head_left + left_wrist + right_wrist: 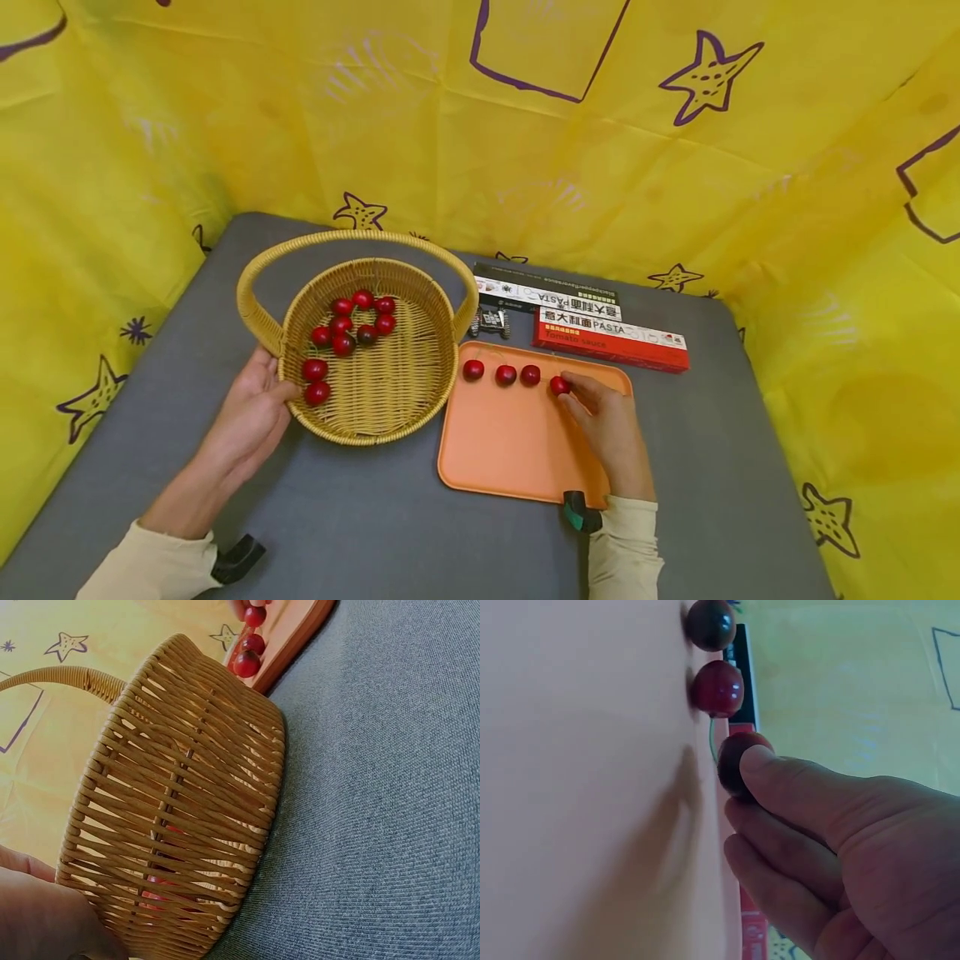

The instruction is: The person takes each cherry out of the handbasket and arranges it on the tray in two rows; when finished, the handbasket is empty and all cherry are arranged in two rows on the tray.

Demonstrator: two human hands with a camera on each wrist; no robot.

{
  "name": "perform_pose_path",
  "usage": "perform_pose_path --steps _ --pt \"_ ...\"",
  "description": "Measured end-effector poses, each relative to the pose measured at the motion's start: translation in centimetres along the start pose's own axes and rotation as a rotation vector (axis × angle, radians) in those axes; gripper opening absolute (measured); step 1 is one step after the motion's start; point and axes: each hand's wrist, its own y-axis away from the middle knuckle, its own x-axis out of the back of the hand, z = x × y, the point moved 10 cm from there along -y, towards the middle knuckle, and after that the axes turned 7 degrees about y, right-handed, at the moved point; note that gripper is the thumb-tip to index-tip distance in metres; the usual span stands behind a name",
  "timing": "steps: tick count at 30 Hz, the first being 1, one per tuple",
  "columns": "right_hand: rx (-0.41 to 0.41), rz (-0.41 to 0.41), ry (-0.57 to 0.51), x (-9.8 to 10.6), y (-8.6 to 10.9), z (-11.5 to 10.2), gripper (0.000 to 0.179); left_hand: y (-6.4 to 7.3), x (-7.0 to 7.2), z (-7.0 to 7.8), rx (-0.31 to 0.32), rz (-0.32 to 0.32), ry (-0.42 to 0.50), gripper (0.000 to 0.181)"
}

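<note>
Clamped on one cherry (pixel 559 385) with right grip (pixel 609 421): squeeze lightly, avoid nudging neighbouring cherries (pixel 530 375) on tray (pixel 517 450). Clamped on basket (pixel 397 383) with left grip (pixel 255 408): hold steady.

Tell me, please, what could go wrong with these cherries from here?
The right hand pinches a round, glossy cherry, which might slip and roll. It could knock the neighbouring cherry in the row on the tray. The left hand grips the basket; tilting it may shift the cherries inside.
</note>
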Motion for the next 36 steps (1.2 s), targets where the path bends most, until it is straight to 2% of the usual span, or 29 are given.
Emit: perform_pose_path --steps 7,16,28,36 --pt "-0.018 -0.016 0.056 -0.44 -0.09 0.17 0.042 -0.01 -0.06 0.01 -0.005 0.008 -0.005 0.087" --pt "0.002 -0.024 0.099 -0.87 -0.10 0.16 0.043 0.11 0.04 -0.08 0.002 0.012 -0.007 0.086" --pt "-0.021 -0.038 0.081 -0.86 -0.03 0.40 0.044 -0.01 -0.12 0.00 -0.008 0.005 0.002 0.088" --pt "-0.005 -0.031 0.134 0.00 0.08 -0.03 0.045 -0.07 -0.11 0.07 -0.006 0.004 0.003 0.089"
